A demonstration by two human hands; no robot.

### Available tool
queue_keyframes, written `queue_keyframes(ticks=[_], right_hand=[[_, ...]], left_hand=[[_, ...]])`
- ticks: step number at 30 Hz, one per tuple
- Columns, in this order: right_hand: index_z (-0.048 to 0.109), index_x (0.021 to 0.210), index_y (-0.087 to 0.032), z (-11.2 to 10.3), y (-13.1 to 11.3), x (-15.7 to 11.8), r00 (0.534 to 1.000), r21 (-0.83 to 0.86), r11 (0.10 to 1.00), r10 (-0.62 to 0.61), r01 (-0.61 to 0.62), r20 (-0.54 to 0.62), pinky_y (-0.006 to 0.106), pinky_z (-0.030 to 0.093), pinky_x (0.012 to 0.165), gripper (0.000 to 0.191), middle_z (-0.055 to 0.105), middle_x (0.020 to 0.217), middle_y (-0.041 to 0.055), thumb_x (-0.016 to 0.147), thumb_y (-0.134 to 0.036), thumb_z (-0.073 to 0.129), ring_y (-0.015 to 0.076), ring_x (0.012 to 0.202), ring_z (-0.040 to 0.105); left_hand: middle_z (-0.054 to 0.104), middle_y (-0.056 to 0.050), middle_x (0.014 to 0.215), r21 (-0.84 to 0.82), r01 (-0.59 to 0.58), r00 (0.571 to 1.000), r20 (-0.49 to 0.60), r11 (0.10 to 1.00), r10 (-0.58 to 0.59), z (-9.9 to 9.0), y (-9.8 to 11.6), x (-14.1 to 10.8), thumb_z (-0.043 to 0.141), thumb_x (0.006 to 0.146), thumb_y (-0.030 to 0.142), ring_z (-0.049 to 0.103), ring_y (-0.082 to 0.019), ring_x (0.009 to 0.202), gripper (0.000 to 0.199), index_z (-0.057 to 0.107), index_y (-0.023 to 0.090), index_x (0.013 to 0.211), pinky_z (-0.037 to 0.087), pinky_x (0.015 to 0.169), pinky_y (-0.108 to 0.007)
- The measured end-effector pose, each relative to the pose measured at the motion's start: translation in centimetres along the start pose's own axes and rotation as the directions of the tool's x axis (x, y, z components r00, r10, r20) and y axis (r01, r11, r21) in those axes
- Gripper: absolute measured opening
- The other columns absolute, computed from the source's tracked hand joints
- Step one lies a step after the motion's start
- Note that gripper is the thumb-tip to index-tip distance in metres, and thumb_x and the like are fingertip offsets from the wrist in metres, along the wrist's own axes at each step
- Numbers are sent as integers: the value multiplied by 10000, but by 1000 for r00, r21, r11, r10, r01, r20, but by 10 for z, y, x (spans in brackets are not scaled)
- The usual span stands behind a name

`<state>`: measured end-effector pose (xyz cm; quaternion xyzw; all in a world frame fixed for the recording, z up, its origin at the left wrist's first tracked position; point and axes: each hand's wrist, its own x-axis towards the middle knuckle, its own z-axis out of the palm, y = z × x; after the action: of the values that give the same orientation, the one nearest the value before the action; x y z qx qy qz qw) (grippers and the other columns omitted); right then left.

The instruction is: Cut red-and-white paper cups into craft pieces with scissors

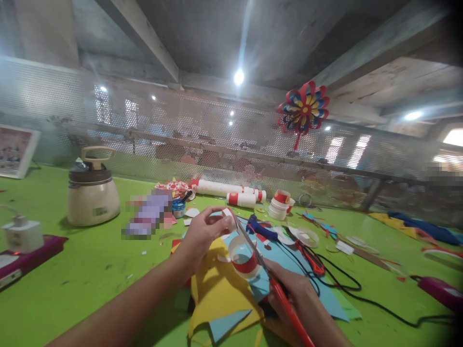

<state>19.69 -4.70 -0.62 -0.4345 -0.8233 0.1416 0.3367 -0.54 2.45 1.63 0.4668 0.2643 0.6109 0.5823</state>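
My left hand (207, 230) pinches a small curled piece of red-and-white paper cup (230, 220) between thumb and fingers. My right hand (294, 286) is wrapped around red-handled scissors (280, 296). Their blades point up and left, with the tip close to the held piece. A red-and-white paper cup ring (246, 267) sits just below, partly behind the blades; I cannot tell if it is joined to the pinched piece. Yellow sheets (220, 294) and light blue sheets (325, 296) lie under both hands. A blue glue gun (262, 229) rests just beyond the scissors.
White-and-red paper cups (278, 206) and stacked-cup tubes (241, 200) stand or lie at the back. A beige jug (93, 200) stands at left, near a purple power strip (32, 258). Black cable (352, 286) runs across the right side. A paper flower (305, 110) rises before the mesh screen.
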Motion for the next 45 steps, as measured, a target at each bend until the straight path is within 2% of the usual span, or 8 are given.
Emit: queue_keyframes(ticks=[3, 9, 18, 24, 27, 35, 40, 45], right_hand=[[562, 1249, -227, 1, 3, 0, 1000, 0, 1000, 6, -6, -5, 242, 506, 762, 593, 688, 1083, -5, 695, -46, 449, 209, 900, 649], [482, 1321, -265, 2, 8, 3, 996, -7, 996, -89, 89, 17, 270, 466, 869, 608, 632, 1205, 0, 743, -78, 464, 213, 1032, 607], [508, 1308, -240, -3, 0, 1, 999, 5, 1000, -16, 16, 38, 281, 489, 826, 578, 652, 1183, 26, 756, -73, 465, 223, 971, 635], [497, 1320, -235, -1, 1, 2, 1000, -26, 1000, -3, 4, 27, 346, 449, 927, 642, 612, 1248, 53, 707, -47, 482, 247, 1114, 573], [486, 1330, -232, 0, 3, 2, 999, -39, 999, 23, -22, 23, 363, 467, 910, 647, 615, 1244, 63, 707, -57, 480, 250, 1092, 589], [450, 1351, -258, 1, 3, 1, 998, -21, 999, -49, 50, 36, 306, 494, 866, 687, 610, 1254, 31, 699, -40, 481, 234, 1061, 612], [508, 1303, -250, -1, -4, 1, 999, 3, 999, -34, 34, 20, 250, 510, 802, 638, 670, 1149, 1, 707, -30, 455, 197, 937, 660], [560, 1258, -242, 0, -3, 2, 1000, -1, 1000, -20, 20, -23, 292, 505, 832, 603, 674, 1140, -3, 703, -36, 444, 228, 984, 641]], left_hand=[[666, -88, 804, -79, 47, 999, 27, 996, -45, -3, 1, 2, 737, 707, 232, 650, -201, 747, 349, 534, 117, 967, 508, 789, -385], [667, -118, 844, -35, 36, 999, 13, 999, -36, -6, 2, 5, 757, 681, 210, 635, -210, 756, 367, 541, 103, 958, 534, 732, -399], [659, -118, 855, 70, -23, 1000, -11, 997, 23, -4, 1, 4, 769, 638, 268, 625, -221, 773, 400, 552, 112, 935, 522, 738, -398], [650, -97, 853, 173, -80, 997, 6, 982, 80, -4, -2, 4, 735, 671, 315, 626, -222, 792, 396, 549, 119, 961, 518, 766, -413], [657, -102, 860, 170, -73, 997, 5, 983, 73, -4, -3, 4, 736, 669, 311, 631, -222, 787, 400, 548, 119, 966, 517, 766, -412], [673, -115, 864, 110, -46, 999, 6, 993, 45, -1, 0, 1, 748, 662, 280, 635, -220, 792, 379, 555, 122, 948, 518, 763, -399], [673, -112, 854, 97, -37, 999, 1, 995, 37, 0, 1, 1, 758, 657, 264, 636, -222, 788, 362, 566, 123, 930, 515, 757, -396], [676, -99, 842, -19, -20, 1000, 14, 1000, 21, -2, 2, 2, 775, 644, 246, 637, -210, 774, 351, 581, 131, 913, 511, 749, -376]])
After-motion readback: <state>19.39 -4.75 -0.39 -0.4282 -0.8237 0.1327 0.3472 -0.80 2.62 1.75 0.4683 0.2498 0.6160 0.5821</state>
